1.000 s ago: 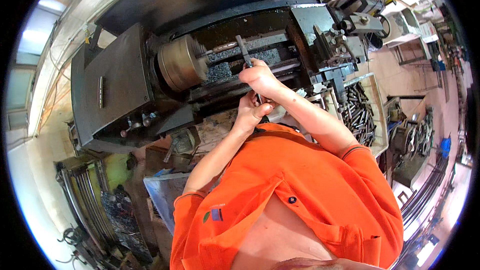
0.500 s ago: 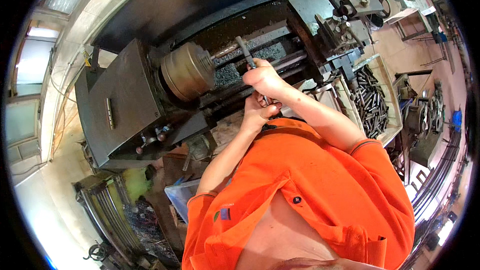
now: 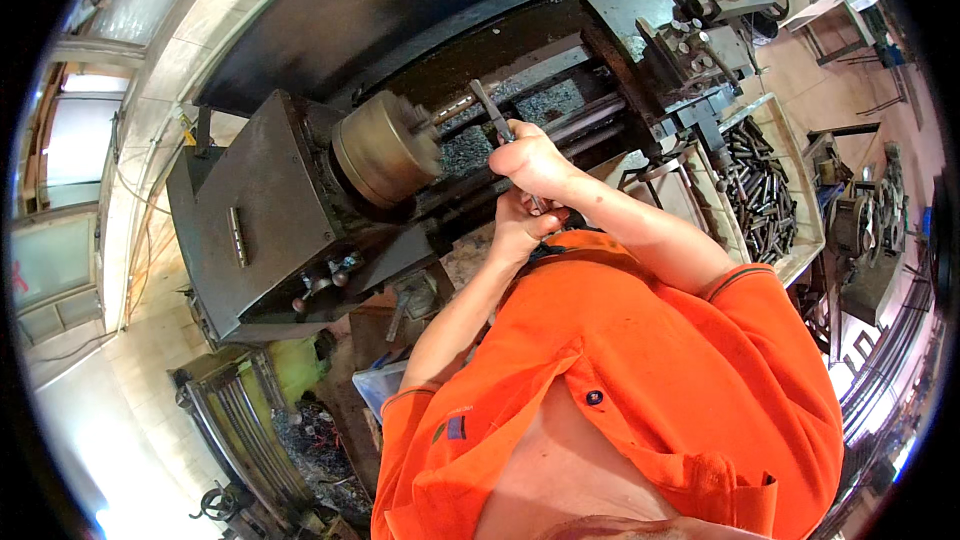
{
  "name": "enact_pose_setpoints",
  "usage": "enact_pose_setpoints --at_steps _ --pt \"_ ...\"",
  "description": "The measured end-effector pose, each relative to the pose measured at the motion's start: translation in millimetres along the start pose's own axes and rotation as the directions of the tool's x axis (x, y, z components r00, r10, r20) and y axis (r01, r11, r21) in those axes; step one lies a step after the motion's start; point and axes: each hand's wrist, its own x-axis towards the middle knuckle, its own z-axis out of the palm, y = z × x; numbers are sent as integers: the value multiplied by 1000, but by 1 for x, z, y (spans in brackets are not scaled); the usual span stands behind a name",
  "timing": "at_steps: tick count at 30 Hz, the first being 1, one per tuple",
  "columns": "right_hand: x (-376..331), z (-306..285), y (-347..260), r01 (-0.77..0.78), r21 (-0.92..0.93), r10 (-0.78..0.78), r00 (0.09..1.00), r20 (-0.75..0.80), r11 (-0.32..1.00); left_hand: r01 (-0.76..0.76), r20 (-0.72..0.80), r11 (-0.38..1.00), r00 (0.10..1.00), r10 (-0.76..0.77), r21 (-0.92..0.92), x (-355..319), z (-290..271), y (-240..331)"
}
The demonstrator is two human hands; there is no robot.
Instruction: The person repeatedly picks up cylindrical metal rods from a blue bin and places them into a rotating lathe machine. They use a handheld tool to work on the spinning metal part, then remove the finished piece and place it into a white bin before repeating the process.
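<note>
My right hand [image 3: 535,160] is closed around the lower end of a slim grey metal tool [image 3: 492,111] that points up toward the workpiece [image 3: 455,108] sticking out of the round brass-coloured lathe chuck [image 3: 385,147]. My left hand [image 3: 520,227] sits just below the right one, fingers curled around the tool's bottom end near my orange shirt. Both hands hover over the lathe bed [image 3: 560,120], which is strewn with metal chips.
The dark lathe headstock [image 3: 255,230] with small levers stands at left. The carriage and tool post [image 3: 680,45] are at right. A tray of metal rods [image 3: 760,190] sits beside the lathe. Metal shavings [image 3: 310,435] lie on the floor below.
The view has shifted so the lathe and my hands sit lower and further right in the picture. Both hands keep their grip on the tool near the chuck.
</note>
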Motion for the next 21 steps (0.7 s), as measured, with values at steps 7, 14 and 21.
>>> enact_pose_setpoints --at_steps 7,14,21 --pt "2 -19 6 81 -137 -91 993 -68 987 -12 77 998 997 16 -62 13 8 -7" --pt "10 -4 12 63 -107 -75 990 -117 992 -44 41 999 998 44 -2 8 -2 -10" --pt "4 -5 2 -1 -84 -6 997 -74 996 -9 35 1000 999 9 4 6 -6 -10"
